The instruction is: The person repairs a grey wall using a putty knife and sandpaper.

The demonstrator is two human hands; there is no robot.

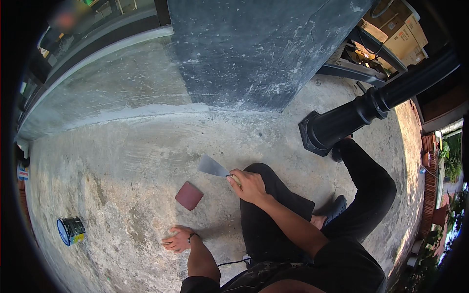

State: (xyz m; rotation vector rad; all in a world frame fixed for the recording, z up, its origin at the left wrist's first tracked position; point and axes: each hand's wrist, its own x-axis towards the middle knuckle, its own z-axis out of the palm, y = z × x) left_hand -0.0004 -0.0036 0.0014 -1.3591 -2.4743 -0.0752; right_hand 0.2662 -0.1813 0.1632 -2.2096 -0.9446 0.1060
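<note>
A putty knife [213,166] with a wide metal blade and a pale handle is gripped in my right hand [249,185], above my bent knee. Its blade points left, toward the wall. My left hand [178,239] rests on the concrete floor with its fingers spread, a dark band around the wrist. Between the two hands lies a reddish-brown square [189,196] with rounded corners, flat on the floor; I cannot tell its material. Neither hand touches it.
A small dark tub [71,231] lies on the floor at the left. Ahead stands a grey-blue painted wall [259,53] with white specks, joining a low concrete wall [107,88]. To the right rises a black post [337,124] beside my foot. Cardboard boxes [403,39] sit farther back.
</note>
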